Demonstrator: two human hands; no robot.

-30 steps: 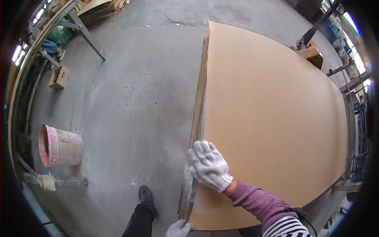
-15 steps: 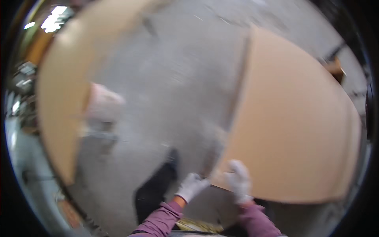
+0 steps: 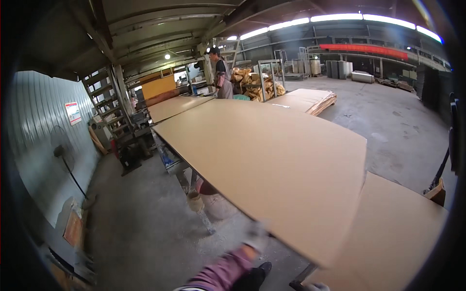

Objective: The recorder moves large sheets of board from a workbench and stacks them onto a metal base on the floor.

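Note:
A large tan board (image 3: 272, 150) stretches across the middle, its near corner reaching out over a second tan board (image 3: 398, 228) at the lower right. My left hand (image 3: 256, 237), in a white glove, is at the left edge of the large board. Motion smears its fingers, so whether they grip the edge is unclear. Only a sliver of my gloved right hand (image 3: 318, 287) shows at the bottom of the picture, beside the near corner of the lower board. Its fingers are cut off from view.
Beyond the large board lies another tan sheet (image 3: 177, 107) by machinery, where a person (image 3: 222, 77) stands. A sheet stack (image 3: 310, 99) lies behind. A bucket (image 3: 195, 201) and pale sack (image 3: 221, 208) are under the board's left edge. A fan (image 3: 60, 151) stands left.
The view has swung up from the floor and toward the left, bringing the large board to the middle. My right hand, earlier over the right-hand board's corner, is now mostly out of the picture.

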